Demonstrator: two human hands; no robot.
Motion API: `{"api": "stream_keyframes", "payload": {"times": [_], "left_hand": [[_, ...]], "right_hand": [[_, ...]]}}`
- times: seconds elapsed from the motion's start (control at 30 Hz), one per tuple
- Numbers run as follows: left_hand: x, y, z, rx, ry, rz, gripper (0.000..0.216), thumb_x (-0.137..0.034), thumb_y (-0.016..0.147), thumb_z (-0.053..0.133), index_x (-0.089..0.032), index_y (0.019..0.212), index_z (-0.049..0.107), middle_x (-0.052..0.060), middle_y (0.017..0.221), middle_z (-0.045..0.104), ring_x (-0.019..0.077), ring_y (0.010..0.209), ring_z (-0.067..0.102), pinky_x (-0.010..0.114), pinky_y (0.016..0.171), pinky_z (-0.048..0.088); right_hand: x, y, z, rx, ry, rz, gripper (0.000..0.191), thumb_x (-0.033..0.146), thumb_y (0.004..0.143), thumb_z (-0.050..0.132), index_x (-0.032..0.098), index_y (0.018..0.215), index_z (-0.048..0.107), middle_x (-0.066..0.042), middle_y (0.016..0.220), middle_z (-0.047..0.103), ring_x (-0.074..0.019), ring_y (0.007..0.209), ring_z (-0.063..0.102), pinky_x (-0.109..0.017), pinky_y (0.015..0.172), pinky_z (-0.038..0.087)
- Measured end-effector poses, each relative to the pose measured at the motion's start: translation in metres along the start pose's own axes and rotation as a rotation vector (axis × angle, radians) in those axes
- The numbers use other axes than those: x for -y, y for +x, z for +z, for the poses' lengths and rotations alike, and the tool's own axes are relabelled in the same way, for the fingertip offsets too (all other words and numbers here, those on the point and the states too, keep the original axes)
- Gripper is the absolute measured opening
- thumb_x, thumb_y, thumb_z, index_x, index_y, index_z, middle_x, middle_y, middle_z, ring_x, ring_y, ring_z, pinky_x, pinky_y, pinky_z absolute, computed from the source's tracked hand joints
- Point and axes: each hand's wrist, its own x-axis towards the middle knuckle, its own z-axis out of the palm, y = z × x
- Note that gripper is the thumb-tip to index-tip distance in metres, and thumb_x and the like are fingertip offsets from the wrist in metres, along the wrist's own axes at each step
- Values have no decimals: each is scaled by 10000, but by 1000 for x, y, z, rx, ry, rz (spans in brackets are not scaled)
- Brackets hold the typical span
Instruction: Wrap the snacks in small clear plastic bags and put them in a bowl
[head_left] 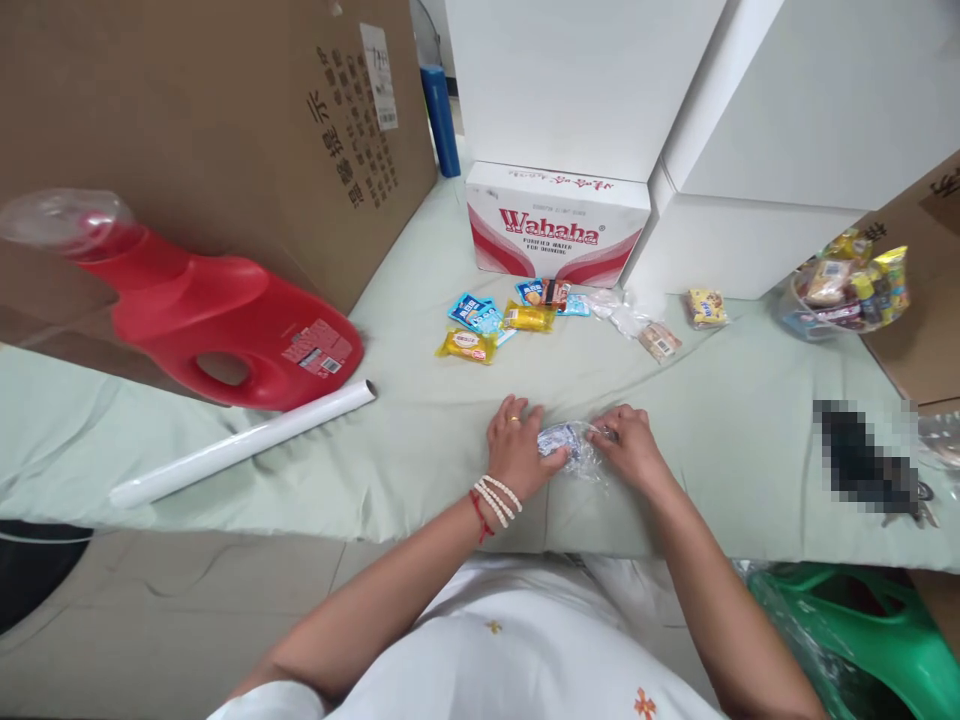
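Near the table's front edge, my left hand [517,445] grips a small blue-and-white packet [556,438], its thumb lying on the near side. Crinkled clear plastic [589,462] extends from the packet toward the right; whether it is a bag around the packet or part of its wrapper I cannot tell. My right hand [631,442] pinches the far right part of this plastic, fingers curled closed. Beyond my hands lie yellow snack packs [469,345], blue snack packets [480,314] and a pale wrapped snack [660,342].
A red detergent bottle [240,320] leans at the left by a white roll [247,445]. Behind stand a large cardboard box [225,130], a Wahaha carton [555,225] and white boxes [757,235]. At the right are a snack-filled clear bowl [796,318] and a pixelated dark item [866,460].
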Motion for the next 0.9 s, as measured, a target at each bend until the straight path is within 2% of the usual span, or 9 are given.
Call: {"api": "stream_keyframes", "payload": {"times": [0.13, 0.2, 0.3, 0.43, 0.57, 0.63, 0.73, 0.8, 0.9], "left_hand": [[5, 0, 4, 56, -30, 39, 352, -388, 770, 771, -197, 1064, 742, 164, 1424, 567, 382, 1424, 425, 557, 1176, 347], [7, 1, 3, 74, -83, 66, 319, -352, 786, 747, -195, 1062, 718, 142, 1333, 631, 340, 1314, 529, 514, 1116, 416], [11, 2, 0, 106, -153, 71, 281, -313, 804, 713, -201, 1060, 681, 101, 1199, 698, 304, 1207, 590, 479, 1047, 459], [18, 4, -5, 159, -184, 54, 265, -328, 818, 693, -200, 1045, 651, 81, 1071, 721, 284, 1110, 634, 457, 1020, 462], [14, 8, -5, 195, -98, 57, 338, -376, 819, 700, -197, 1101, 648, 98, 1112, 722, 310, 1139, 624, 475, 1025, 448], [7, 10, -3, 195, -29, 40, 324, -389, 849, 667, -190, 1104, 649, 123, 1127, 713, 335, 1163, 608, 487, 1005, 454], [-2, 12, -1, 151, 30, -27, 257, -323, 889, 603, -165, 1091, 627, 158, 1109, 682, 337, 1116, 606, 475, 970, 471], [-4, 13, 0, 112, 0, -66, 247, -263, 899, 567, -153, 1119, 596, 169, 1119, 646, 312, 1052, 613, 455, 948, 487], [-1, 11, 0, 58, -154, -108, 222, -203, 890, 530, -150, 1103, 561, 170, 1117, 600, 278, 994, 610, 429, 919, 510]], "right_hand": [[8, 4, -11, 14, 233, -69, 240, 445, 852, 661, 215, 865, 726, -106, 1131, 635, -280, 1114, 570, -439, 1013, 447], [13, 2, -16, 52, 340, -80, 289, 475, 863, 666, 214, 976, 712, -93, 1164, 645, -249, 1061, 609, -404, 972, 474], [16, -2, -19, 176, 432, -67, 538, 469, 769, 791, 233, 1237, 667, -59, 1146, 686, -216, 969, 635, -353, 893, 501], [11, 1, -23, 293, 579, 85, 436, 521, 776, 759, 186, 1054, 743, -6, 793, 683, -145, 651, 565, -270, 629, 460], [17, 4, -22, 210, 638, 176, 391, 535, 781, 744, 164, 906, 728, 45, 580, 528, -103, 480, 414, -237, 472, 346], [31, -6, -14, 111, 554, 77, 303, 475, 855, 683, 177, 890, 723, 27, 608, 546, -122, 512, 462, -245, 491, 392], [54, -35, 9, -37, 291, -226, 207, 287, 960, 557, 202, 1009, 739, -50, 836, 664, -182, 747, 618, -297, 680, 529], [64, -54, 28, -131, 140, -384, 316, 171, 995, 465, 218, 1194, 705, -95, 1029, 684, -211, 929, 649, -345, 824, 563], [70, -71, 54, -265, 28, -497, 500, 106, 1012, 408, 240, 1482, 514, -140, 1238, 639, -237, 1099, 617, -414, 949, 561]]}}
